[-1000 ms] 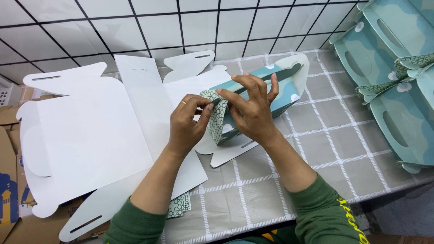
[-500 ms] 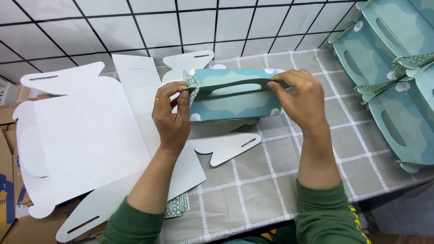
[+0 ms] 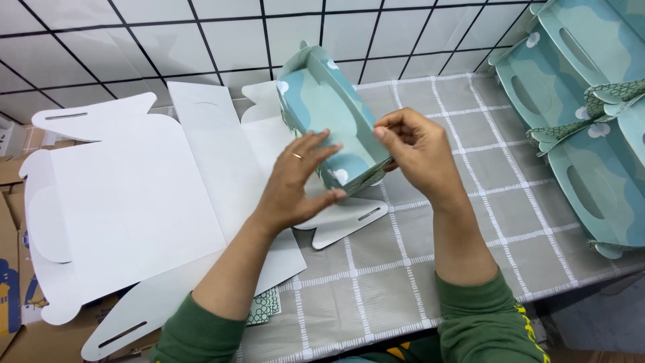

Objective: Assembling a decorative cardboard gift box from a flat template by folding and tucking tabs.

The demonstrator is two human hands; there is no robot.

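- Two hands meet on a teal paper box [image 3: 322, 114] with pale cloud shapes, held above the table and tilted, its long body running from the tiled wall down toward the person.
- Left hand [image 3: 295, 181], a ring on one finger, lies flat and spread against the box's near-left face, fingertips reaching the lower edge.
- Right hand [image 3: 420, 154] pinches the box's lower right corner between thumb and fingers, curled over that end.
- The box's far top edge reaches up in front of the white tiled wall [image 3: 134, 40]; whether it touches the wall cannot be told.
- Just under the hands lies a flat white cardboard blank [image 3: 134, 202], unfolded, its slotted tabs spreading out left and toward the near edge; one tab [image 3: 349, 218] pokes out right below the box.
- The blank overhangs the table's left side, above brown cartons [image 3: 13, 269].
- A small green patterned piece [image 3: 265, 306] peeks out from under the blank by the near edge.
- Grey checked tablecloth [image 3: 470, 222] lies bare right of the right forearm, as far as the finished boxes.
- Several folded teal boxes [image 3: 584, 134] with handle slots fill the far right corner, well apart from the hands, the nearest lying at the table's right edge.
- Green sleeves cover both forearms at the table's near edge.
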